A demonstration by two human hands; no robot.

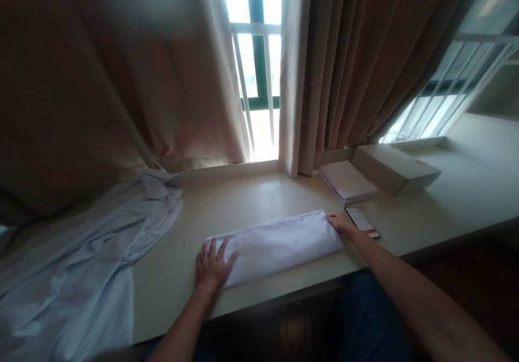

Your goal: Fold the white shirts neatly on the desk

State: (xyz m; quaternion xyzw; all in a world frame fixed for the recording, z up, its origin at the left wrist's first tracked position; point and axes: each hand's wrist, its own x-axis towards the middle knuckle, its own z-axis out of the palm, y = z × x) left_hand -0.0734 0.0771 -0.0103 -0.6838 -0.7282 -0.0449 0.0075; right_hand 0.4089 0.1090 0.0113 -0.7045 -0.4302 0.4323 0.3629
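Observation:
A white cloth (279, 246), folded into a long flat strip, lies on the pale desk near its front edge. Over its left end my left hand (213, 265) rests flat with the fingers spread. At the opposite end, my right hand (341, 225) pinches the cloth's upper right corner, fingers closed. Just beyond that hand lies a phone (363, 223) with a lit screen. A smaller stack of folded white cloth (347, 181) sits behind the phone.
A loose heap of white cloth (93, 259) covers the desk's left side. At the back right stands a closed box (395, 168). Brown curtains (344, 54) hang along the desk's rear edge, before a barred window (261, 65). The desk (243, 194) ends just in front of me.

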